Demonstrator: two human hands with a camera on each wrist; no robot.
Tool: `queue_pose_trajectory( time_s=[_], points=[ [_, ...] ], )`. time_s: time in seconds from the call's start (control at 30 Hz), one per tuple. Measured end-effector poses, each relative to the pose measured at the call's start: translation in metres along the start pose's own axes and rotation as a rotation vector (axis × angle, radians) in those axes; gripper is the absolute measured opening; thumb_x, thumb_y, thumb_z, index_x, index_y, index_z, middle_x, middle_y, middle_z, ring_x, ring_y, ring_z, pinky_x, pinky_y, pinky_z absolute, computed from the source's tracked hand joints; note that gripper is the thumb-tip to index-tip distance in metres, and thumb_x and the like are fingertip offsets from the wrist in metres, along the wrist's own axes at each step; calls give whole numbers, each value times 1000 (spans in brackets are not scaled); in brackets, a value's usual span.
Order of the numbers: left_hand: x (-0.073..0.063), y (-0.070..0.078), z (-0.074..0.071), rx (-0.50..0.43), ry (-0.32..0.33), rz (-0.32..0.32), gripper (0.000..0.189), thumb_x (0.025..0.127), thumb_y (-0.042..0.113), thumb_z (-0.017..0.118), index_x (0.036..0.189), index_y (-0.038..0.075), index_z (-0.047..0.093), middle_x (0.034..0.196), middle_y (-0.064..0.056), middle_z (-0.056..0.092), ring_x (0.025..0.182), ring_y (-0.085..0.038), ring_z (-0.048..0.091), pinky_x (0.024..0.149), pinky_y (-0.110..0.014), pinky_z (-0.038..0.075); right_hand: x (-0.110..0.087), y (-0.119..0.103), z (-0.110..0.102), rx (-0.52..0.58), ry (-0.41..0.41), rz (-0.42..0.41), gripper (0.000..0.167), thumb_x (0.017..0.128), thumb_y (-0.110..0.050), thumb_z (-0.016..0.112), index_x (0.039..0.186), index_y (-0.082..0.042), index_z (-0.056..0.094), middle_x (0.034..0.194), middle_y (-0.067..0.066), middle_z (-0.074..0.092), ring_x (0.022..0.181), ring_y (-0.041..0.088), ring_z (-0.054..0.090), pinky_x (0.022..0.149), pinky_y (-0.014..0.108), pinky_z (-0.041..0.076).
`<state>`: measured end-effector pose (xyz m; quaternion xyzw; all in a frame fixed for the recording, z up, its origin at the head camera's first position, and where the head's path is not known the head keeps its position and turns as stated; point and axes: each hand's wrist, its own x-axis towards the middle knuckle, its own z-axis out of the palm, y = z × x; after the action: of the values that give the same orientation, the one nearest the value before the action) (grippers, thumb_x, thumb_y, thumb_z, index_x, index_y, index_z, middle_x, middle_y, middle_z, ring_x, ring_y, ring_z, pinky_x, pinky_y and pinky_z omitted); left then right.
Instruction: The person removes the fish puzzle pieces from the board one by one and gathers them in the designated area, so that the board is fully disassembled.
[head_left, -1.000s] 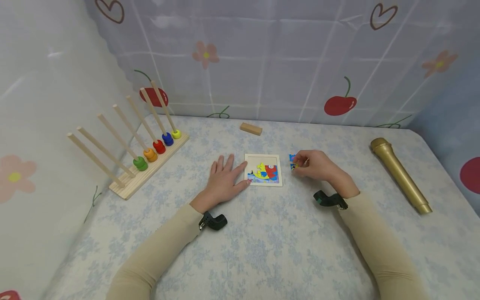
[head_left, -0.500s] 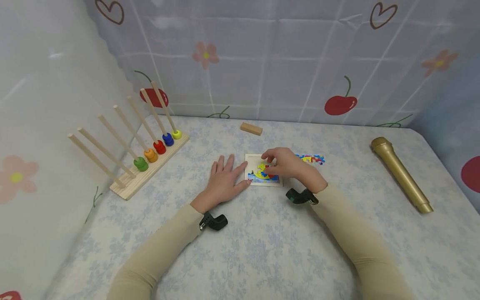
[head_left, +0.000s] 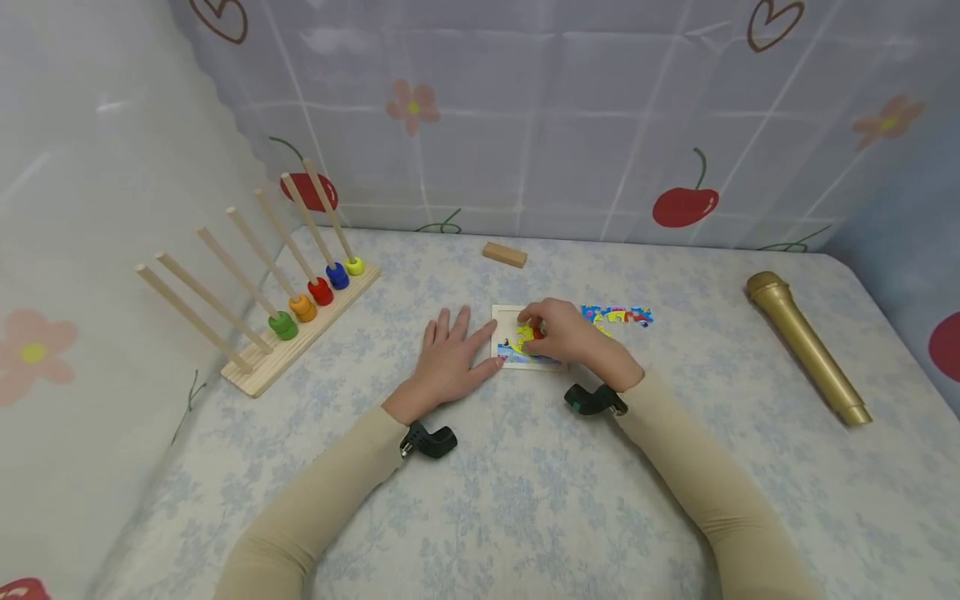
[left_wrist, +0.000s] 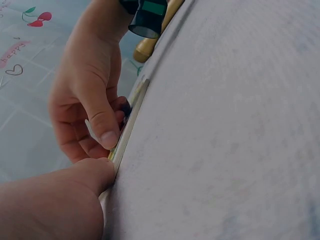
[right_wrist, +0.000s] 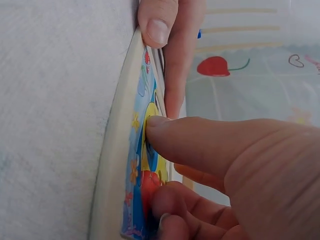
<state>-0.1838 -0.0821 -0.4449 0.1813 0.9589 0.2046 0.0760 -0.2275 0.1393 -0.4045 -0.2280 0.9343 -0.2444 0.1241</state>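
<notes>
A small square wooden puzzle tray (head_left: pixel 507 320) lies flat on the table, its lower part filled with a colourful picture in yellow, red and blue. My left hand (head_left: pixel 447 360) rests flat on the table at the tray's left side, fingers spread, its thumb and index finger touching the rim. Over the tray's right half, my right hand (head_left: pixel 573 333) has its thumb and fingers curled in a pinch around a puzzle piece, mostly hidden by the fingers. In the right wrist view the right thumb (right_wrist: pixel 172 132) touches the yellow part of the picture (right_wrist: pixel 150 111). Loose puzzle pieces (head_left: pixel 618 316) lie right of the tray.
A wooden peg rack (head_left: pixel 258 382) with coloured rings stands at the left. Behind the tray lies a small wooden block (head_left: pixel 505 254). A gold microphone (head_left: pixel 810 348) lies at the right. A patterned curtain (head_left: pixel 570 125) hangs behind the table.
My right hand has moved left from the loose pieces to over the tray, carrying a puzzle piece, and shifted slightly there. The left hand has stayed at the rim.
</notes>
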Motion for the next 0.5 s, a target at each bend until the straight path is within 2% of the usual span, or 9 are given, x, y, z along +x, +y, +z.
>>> queue_pose_trajectory(
  time_s=[0.27, 0.5],
  points=[
    [0, 0, -1, 10, -4, -1, 67, 102, 56, 50, 161, 26, 35, 171, -21, 13, 157, -50, 0, 125, -65, 6, 1, 2, 0, -2, 9, -14, 41, 87, -16, 81, 123, -1, 70, 109, 15, 69, 92, 25, 58, 84, 38, 52],
    [0, 1, -1, 1, 9, 9, 67, 102, 55, 51, 160, 25, 37, 170, -23, 14, 157, -52, 1, 124, -66, 7, 0, 3, 1, 1, 16, -14, 46, 87, -16, 81, 129, -1, 67, 110, 17, 69, 92, 26, 58, 83, 38, 53]
  ],
)
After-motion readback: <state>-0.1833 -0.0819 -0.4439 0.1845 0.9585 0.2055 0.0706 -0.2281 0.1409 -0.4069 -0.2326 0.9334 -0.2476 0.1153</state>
